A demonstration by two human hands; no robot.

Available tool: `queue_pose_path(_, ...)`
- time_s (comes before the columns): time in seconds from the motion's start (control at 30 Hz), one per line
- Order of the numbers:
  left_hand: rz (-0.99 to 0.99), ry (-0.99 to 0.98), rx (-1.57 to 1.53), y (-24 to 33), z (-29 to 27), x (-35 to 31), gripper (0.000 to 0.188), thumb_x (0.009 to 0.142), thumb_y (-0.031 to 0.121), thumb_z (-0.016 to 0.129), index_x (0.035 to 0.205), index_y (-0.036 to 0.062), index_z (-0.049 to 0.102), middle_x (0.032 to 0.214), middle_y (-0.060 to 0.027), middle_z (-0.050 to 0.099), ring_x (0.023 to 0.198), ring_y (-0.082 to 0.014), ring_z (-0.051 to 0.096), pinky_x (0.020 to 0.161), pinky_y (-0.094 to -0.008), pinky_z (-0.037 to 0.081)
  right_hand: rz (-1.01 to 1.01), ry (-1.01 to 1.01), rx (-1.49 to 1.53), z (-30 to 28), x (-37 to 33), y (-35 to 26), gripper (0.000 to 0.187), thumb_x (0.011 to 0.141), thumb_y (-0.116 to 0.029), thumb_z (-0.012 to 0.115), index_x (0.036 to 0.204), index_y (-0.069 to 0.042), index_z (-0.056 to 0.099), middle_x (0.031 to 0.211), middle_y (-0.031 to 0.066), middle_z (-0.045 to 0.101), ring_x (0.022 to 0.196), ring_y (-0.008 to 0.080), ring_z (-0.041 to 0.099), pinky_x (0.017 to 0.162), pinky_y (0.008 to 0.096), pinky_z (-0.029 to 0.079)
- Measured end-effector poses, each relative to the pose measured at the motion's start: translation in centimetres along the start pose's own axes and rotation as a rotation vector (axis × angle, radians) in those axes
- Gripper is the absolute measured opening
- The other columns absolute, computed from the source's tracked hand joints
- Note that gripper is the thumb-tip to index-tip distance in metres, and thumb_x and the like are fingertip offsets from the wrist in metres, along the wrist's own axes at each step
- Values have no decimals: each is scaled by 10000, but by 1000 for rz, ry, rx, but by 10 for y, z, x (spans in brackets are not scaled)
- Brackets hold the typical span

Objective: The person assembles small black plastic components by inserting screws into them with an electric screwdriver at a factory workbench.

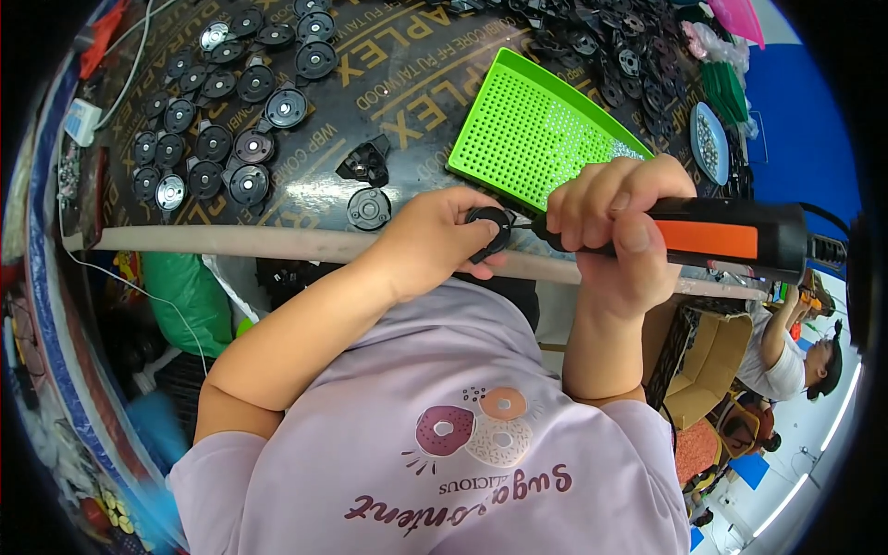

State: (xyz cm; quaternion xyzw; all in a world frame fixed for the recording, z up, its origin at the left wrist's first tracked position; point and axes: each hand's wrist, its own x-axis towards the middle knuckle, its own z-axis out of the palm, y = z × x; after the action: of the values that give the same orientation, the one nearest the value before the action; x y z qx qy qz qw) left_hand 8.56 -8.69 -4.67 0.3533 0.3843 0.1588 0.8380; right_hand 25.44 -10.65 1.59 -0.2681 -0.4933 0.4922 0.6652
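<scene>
Screwdriver, black with an orange side, is wrapped tightly by my right grip, and its tip points to the round black part. This part is clamped between the fingers of my left grip, at the near edge of the tabletop. Whether the tip really touches it, I cannot tell. I judge that this part is not yet finished. Beside my left grip lies one round piece, and just beyond it one angular black piece, both unheld. Farther left, many round dark pieces lie in loose rows; maybe they are done, but I cannot be sure. At upper right, a big heap of dark parts is perhaps what is left. The green tray holds small shiny bits, so supply seems enough.
</scene>
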Motion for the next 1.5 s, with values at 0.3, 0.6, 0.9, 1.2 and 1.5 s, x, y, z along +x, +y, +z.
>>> queue_pose_path(0.3,14,-22,-75,-4,-3,2,236,921,55,539,1121,-71,552,947,-107,634,778,-160,659,633,-249,575,-88,-173,-93,1,-3,6,297,673,126,688,821,-36,488,648,71,546,567,162,541,538,296,494)
queue_pose_path(0.6,20,-19,-42,-3,-1,3,240,926,45,532,1129,-81,545,938,-112,635,777,-164,665,628,-246,572,-19,-247,-2,-10,-3,8,297,660,122,701,816,-36,504,658,68,551,567,155,521,559,288,486)
queue_pose_path(0.9,51,16,81,-3,5,-8,245,931,64,538,1150,-44,551,941,-95,639,801,-144,662,634,-238,560,-121,-348,-77,-7,2,-14,362,753,-292,804,836,-76,525,641,28,566,531,182,572,515,326,483)
queue_pose_path(1.2,258,-143,1366,16,-37,-96,137,783,41,529,886,-13,602,870,-183,631,841,-361,624,751,-432,513,-234,190,-304,-47,21,3,207,790,70,651,888,-24,495,717,80,568,569,160,570,518,279,489)
queue_pose_path(1.5,-394,155,1905,-88,-143,-118,172,791,68,524,892,34,659,991,-181,634,931,-357,617,809,-433,512,-151,288,-234,-48,32,18,167,782,82,642,821,-15,511,654,77,562,511,152,570,495,268,486)
